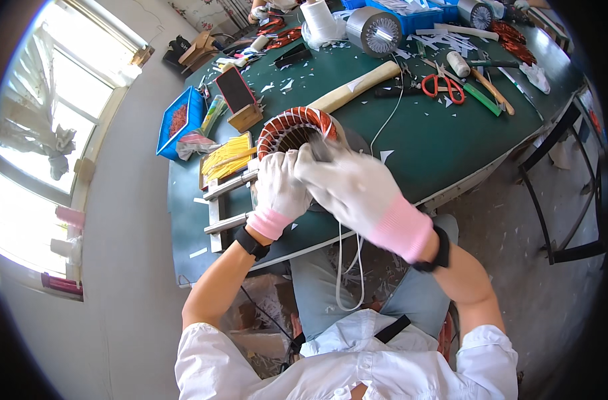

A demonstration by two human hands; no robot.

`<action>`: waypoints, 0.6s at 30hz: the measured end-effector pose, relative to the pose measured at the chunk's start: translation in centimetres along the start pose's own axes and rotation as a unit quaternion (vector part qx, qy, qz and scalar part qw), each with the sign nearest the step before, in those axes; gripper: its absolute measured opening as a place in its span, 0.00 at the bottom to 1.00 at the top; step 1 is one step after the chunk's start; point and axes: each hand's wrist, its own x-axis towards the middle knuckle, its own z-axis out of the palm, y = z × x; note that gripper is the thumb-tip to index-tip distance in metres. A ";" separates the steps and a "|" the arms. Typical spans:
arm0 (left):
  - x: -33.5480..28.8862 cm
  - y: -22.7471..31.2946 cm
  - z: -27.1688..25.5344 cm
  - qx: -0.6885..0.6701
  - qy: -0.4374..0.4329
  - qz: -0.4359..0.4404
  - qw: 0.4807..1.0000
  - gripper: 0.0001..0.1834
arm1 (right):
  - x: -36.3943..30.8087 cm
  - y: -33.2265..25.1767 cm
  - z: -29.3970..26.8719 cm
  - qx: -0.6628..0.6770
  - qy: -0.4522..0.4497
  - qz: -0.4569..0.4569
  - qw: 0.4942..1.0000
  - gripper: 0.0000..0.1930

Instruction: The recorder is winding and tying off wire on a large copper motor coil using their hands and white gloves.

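Observation:
A motor stator [296, 125] with copper windings laced in white cord stands at the table's near side, its round opening facing me. My left hand [277, 190], in a white glove with a pink cuff, is closed on the stator's near rim. My right hand [357, 187], gloved the same way, reaches across the stator's right side with its fingers closed. It is blurred, and a dark grey shape at its fingertips is too smeared to name. A loop of white cord [339, 280] hangs below my hands over my lap.
Behind the stator lies a wooden mallet [357, 87]. Red-handled scissors [444, 88] and a green-handled tool [482, 99] lie to the right. A tray of yellow strips [227, 157], a metal frame [217, 217] and a blue bin [184, 120] stand left. Another wound stator [374, 32] is farther back.

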 end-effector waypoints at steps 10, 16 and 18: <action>0.5 -1.5 -0.7 -0.134 0.057 0.021 0.989 0.16 | 1.2 2.3 -2.2 0.551 0.050 0.361 0.750 0.11; 1.2 -0.5 -1.6 -0.134 0.010 -0.043 0.990 0.12 | 0.8 8.2 -7.7 0.051 -0.030 0.260 0.964 0.13; 1.5 -0.6 -1.9 -0.134 -0.016 -0.038 0.990 0.12 | -2.5 5.9 -6.3 -0.367 0.154 0.330 0.856 0.13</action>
